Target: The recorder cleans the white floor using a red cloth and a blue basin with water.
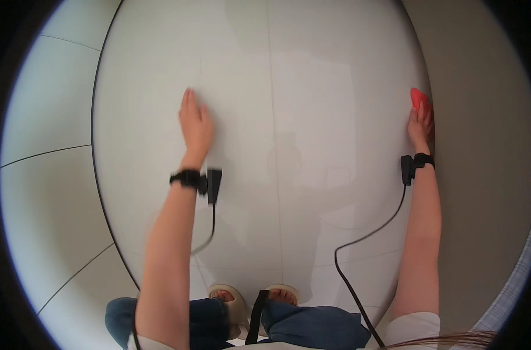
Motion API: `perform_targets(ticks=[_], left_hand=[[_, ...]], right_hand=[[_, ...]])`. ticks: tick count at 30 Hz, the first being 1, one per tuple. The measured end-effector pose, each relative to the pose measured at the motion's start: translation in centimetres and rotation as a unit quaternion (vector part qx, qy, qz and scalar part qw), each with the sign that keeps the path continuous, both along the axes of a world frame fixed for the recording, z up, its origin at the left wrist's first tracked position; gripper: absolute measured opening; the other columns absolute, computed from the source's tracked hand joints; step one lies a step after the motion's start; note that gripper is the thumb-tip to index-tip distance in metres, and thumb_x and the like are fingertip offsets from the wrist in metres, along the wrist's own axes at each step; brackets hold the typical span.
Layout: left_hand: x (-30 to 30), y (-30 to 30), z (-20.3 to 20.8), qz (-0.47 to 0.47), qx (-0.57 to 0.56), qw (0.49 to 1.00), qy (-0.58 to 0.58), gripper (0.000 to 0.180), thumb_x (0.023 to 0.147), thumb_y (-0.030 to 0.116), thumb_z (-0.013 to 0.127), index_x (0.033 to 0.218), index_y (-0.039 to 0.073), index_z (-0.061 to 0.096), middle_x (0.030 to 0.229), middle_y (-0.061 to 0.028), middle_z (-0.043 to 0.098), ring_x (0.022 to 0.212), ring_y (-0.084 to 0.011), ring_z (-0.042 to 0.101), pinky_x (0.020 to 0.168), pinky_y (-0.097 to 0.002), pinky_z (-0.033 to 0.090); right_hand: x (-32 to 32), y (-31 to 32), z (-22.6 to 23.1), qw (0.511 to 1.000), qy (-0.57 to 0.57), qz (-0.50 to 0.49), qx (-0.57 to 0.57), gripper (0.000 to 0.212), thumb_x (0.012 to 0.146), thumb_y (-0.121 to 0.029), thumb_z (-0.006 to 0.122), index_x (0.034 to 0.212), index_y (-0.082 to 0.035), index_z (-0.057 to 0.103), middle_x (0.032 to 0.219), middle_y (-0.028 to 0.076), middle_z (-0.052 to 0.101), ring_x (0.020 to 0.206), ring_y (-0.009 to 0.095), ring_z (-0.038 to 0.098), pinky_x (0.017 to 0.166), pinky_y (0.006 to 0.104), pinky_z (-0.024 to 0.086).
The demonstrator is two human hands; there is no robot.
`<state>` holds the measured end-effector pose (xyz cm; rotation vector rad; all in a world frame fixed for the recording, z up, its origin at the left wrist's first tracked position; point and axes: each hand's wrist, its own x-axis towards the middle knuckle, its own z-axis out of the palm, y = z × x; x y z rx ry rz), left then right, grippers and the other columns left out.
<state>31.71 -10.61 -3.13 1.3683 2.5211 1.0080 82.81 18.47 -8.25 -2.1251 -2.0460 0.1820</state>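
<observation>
Right fingers [413, 115] hold red cloth [416, 96] | tip forward | axis fore-aft (leaning left)

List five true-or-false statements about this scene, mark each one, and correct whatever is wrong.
1. The right hand holds a red cloth. True.

2. The left hand grips a sponge. False: nothing shows in the left hand, and its fingers are extended.

3. A black wrist strap is on the left forearm, and another is on the right. True.

4. The person wears black boots. False: they wear beige open-toed slippers.

5. The red cloth lies between the person's feet. False: it is at the right side of the pale tiled floor, by the grey-brown surface.
</observation>
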Motion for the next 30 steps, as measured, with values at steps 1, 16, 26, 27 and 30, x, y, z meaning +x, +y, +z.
perform_targets(ticks=[1,16,26,27,30], left_hand=[[1.4,-2.3,0.4,0.035,-0.028,0.999,0.024,0.052,0.094,0.017,0.045,0.142,0.0,0.033,0.149,-0.0154,0.034,0.139,-0.0306,0.029,0.113,-0.0538,0.014],[10.9,-15.5,2.2,0.268,-0.247,0.925,0.11,0.061,0.1,0.036,0.035,0.149,0.004,0.019,0.154,-0.0183,0.016,0.143,-0.0329,0.014,0.113,-0.0546,0.008],[10.2,-16.9,2.8,0.271,-0.247,0.925,0.105,0.063,0.097,0.035,0.039,0.149,0.004,0.021,0.154,-0.0193,0.017,0.142,-0.0344,0.016,0.112,-0.0557,0.008],[10.2,-16.8,2.8,0.264,-0.244,0.928,0.096,0.064,0.097,0.034,0.04,0.149,0.003,0.02,0.154,-0.0193,0.017,0.142,-0.0347,0.016,0.112,-0.0562,0.008],[10.7,-16.1,2.5,0.253,-0.234,0.935,0.081,0.065,0.096,0.033,0.04,0.149,0.002,0.019,0.154,-0.0193,0.016,0.142,-0.0354,0.015,0.112,-0.0569,0.008]], right_hand=[[-0.5,-0.3,0.1,0.999,0.015,-0.03,-0.039,0.059,0.096,-0.053,0.027,0.151,-0.033,0.016,0.159,0.011,0.009,0.142,0.044,0.011,0.113,0.0581,0.009],[-24.5,-12.0,6.0,0.945,0.028,0.316,0.083,0.043,0.091,-0.022,0.05,0.133,-0.016,0.049,0.149,0.014,0.032,0.138,0.037,0.025,0.11,0.0614,0.016],[-31.2,-22.1,9.5,0.798,0.101,0.593,0.01,0.037,0.09,-0.021,0.05,0.126,-0.023,0.058,0.14,0.006,0.046,0.135,0.028,0.033,0.114,0.0536,0.017],[-31.9,-18.4,8.7,0.826,0.083,0.555,0.043,0.039,0.09,-0.02,0.048,0.128,-0.018,0.056,0.138,0.007,0.046,0.133,0.029,0.034,0.112,0.054,0.02],[-33.8,-6.5,6.1,0.944,-0.029,0.318,0.08,0.047,0.098,-0.035,0.038,0.144,-0.027,0.036,0.153,0.009,0.027,0.142,0.035,0.019,0.111,0.0597,0.014]])
